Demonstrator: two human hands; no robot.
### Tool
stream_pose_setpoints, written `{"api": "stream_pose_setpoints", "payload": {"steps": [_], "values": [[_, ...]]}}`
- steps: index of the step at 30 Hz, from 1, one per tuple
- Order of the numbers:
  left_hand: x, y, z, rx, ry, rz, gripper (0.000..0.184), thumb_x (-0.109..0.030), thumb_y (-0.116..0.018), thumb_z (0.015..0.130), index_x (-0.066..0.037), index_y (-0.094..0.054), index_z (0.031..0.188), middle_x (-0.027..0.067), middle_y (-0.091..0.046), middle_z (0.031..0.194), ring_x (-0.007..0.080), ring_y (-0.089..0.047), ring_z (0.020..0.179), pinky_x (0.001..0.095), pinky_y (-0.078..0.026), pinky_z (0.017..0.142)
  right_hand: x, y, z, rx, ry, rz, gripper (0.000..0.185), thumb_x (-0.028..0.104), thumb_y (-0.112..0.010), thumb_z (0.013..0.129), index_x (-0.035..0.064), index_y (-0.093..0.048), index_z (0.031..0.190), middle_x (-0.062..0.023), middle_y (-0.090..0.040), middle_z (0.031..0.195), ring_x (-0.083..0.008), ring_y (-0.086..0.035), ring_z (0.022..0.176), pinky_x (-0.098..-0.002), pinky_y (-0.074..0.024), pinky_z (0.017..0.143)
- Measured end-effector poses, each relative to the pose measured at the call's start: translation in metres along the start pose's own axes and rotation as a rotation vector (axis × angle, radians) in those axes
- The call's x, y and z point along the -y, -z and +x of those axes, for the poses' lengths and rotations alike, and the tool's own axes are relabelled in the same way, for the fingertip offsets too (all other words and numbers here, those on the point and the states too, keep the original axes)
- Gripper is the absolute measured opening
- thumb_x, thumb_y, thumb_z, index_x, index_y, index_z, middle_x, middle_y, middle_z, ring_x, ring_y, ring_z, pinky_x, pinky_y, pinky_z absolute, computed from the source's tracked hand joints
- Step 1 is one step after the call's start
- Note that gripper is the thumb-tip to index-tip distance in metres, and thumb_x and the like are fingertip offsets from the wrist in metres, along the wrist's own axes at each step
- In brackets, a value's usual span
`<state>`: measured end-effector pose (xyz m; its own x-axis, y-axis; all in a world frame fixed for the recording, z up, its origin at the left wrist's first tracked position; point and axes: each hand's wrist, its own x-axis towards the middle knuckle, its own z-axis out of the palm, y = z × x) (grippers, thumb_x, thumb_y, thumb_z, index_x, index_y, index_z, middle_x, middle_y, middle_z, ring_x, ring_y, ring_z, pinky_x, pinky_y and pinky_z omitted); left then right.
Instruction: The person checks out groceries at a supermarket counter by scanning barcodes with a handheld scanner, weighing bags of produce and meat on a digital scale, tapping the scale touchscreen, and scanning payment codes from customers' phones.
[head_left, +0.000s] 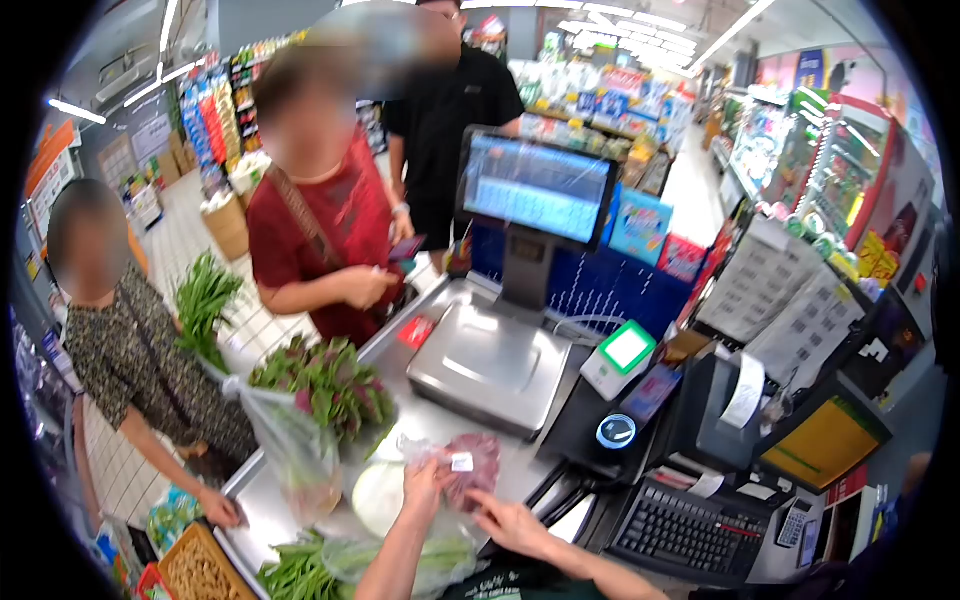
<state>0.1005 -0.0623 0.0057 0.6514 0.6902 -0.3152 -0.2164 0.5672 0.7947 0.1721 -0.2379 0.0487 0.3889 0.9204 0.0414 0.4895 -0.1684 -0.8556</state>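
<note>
A clear plastic bag of reddish meat (pixel 474 462) with a white label lies just above the steel counter, in front of me. My left hand (pixel 425 483) is closed on the gathered top of this bag, beside the label. At its lower right edge, my right hand (pixel 508 522) has its fingers against the bag; the fingertips are partly hidden. Left of my left hand sits a large, pale, rounded item (pixel 380 498). Under my left forearm, long green vegetables in a plastic bag (pixel 440 558) lie on the counter.
A steel weighing scale (pixel 490 365) with a screen (pixel 537 187) stands ahead. Bagged red-green leafy vegetables (pixel 322 385) stand left. A payment device (pixel 618 358), a black scanner (pixel 617 431) and a keyboard (pixel 688 530) are right. A person in red (pixel 325 225) faces the counter.
</note>
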Motion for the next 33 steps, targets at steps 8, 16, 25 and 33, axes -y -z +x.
{"api": "stream_pose_setpoints", "payload": {"steps": [8,16,25,33], "values": [[-0.068,-0.06,0.036,0.185,-0.104,-0.162,0.013,-0.008,-0.043,0.095,-0.004,-0.053,0.101,0.0171,-0.063,0.099,0.0313,-0.065,0.095,0.0471,-0.055,0.083,-0.019,0.02,-0.028,0.024,-0.13,0.089,0.039,0.017,-0.054,0.093,0.0063,-0.049,0.13,-0.0087,-0.069,0.083,-0.0156,-0.065,0.072,-0.0289,-0.0509,0.069],[-0.066,-0.109,0.138,0.159,-0.108,-0.22,0.014,-0.011,-0.042,0.097,-0.003,-0.048,0.107,0.0153,-0.058,0.103,0.0344,-0.062,0.101,0.0509,-0.052,0.089,-0.015,0.042,-0.013,-0.002,-0.169,0.071,0.038,0.017,-0.055,0.092,0.0054,-0.051,0.128,-0.0074,-0.069,0.081,-0.0138,-0.065,0.07,-0.0277,-0.051,0.066],[-0.068,-0.078,0.208,0.394,0.012,-0.101,0.018,-0.019,-0.042,0.099,-0.006,-0.049,0.109,0.0209,-0.057,0.121,0.0316,-0.057,0.112,0.0491,-0.047,0.096,-0.044,0.034,-0.002,0.039,-0.231,0.119,0.037,0.012,-0.057,0.09,0.007,-0.052,0.126,-0.0071,-0.068,0.082,-0.0127,-0.065,0.074,-0.0259,-0.0511,0.07],[-0.091,-0.072,0.237,0.498,0.06,0.111,0.013,-0.017,-0.049,0.094,-0.007,-0.054,0.102,0.0164,-0.065,0.104,0.0263,-0.064,0.1,0.0388,-0.051,0.087,-0.041,0.062,0.054,-0.093,-0.083,0.043,0.029,0.017,-0.061,0.088,0.0023,-0.061,0.113,-0.0144,-0.068,0.088,-0.0201,-0.066,0.075,-0.0307,-0.0515,0.067]]}}
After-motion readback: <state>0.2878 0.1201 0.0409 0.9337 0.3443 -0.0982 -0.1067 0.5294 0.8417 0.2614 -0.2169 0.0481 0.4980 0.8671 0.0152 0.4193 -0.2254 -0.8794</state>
